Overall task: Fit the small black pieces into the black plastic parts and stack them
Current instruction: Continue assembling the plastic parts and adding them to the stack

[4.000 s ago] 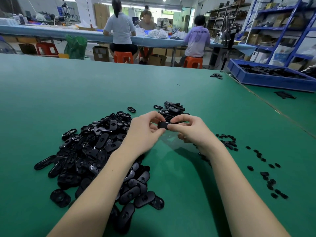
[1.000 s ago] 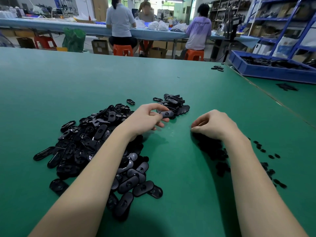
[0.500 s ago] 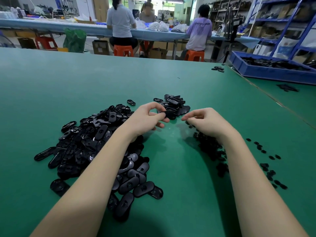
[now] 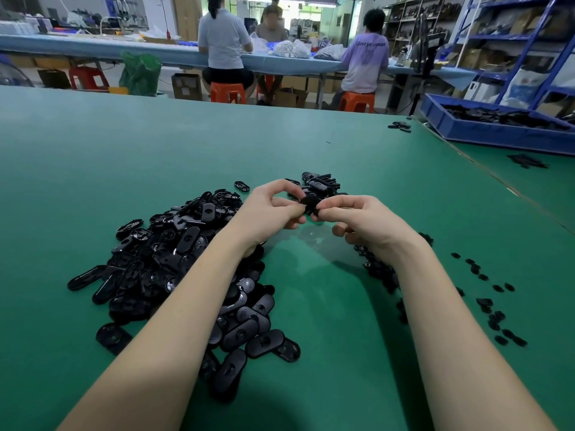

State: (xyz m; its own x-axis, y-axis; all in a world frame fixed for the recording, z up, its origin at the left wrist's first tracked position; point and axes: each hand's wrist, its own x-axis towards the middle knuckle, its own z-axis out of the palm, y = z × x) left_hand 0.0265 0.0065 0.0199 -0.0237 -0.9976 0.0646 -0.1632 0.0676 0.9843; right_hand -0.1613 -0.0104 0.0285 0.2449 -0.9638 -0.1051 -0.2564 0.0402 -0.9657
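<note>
A big heap of oval black plastic parts (image 4: 174, 265) lies on the green table (image 4: 124, 157), left of centre. My left hand (image 4: 267, 209) and my right hand (image 4: 361, 222) meet above the table and both pinch one black plastic part (image 4: 309, 204) between fingertips. Just behind the hands sits a small stack of black plastic parts (image 4: 320, 183). Small black pieces (image 4: 494, 306) are scattered on the right, with more under my right wrist. Whether a small piece is held between the right fingers is hidden.
A blue bin (image 4: 497, 132) full of black parts stands at the far right, with a few loose parts (image 4: 399, 126) near it. A seam (image 4: 497, 181) divides the table on the right. Three people sit at a far bench on orange stools (image 4: 227, 91).
My right hand has risen from the small pieces on the right and come to the left hand. Both hands now pinch the same part, lifted slightly in front of the small stack.
</note>
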